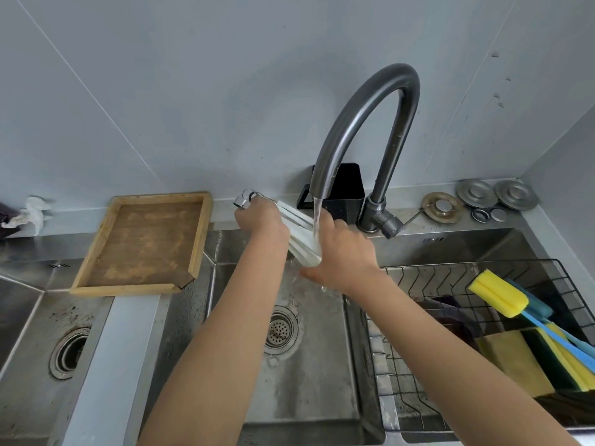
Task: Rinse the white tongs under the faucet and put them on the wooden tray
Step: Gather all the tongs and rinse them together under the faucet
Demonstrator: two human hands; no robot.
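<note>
White tongs (301, 235) slant under the running faucet (363, 123), left hand (260, 217) gripping the handle end, right hand (341, 252) rubbing the tips clean.

We see a wire rack (418, 275) holding a yellow bottle brush (497, 297) and sponges (528, 365), a black holder (346, 188) at the wall, metal discs (476, 193), and crumpled tissue (35, 210) far left.

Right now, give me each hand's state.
Left hand: grips the white tongs near their metal end.
Right hand: holds the tongs' tips under the faucet.
</note>
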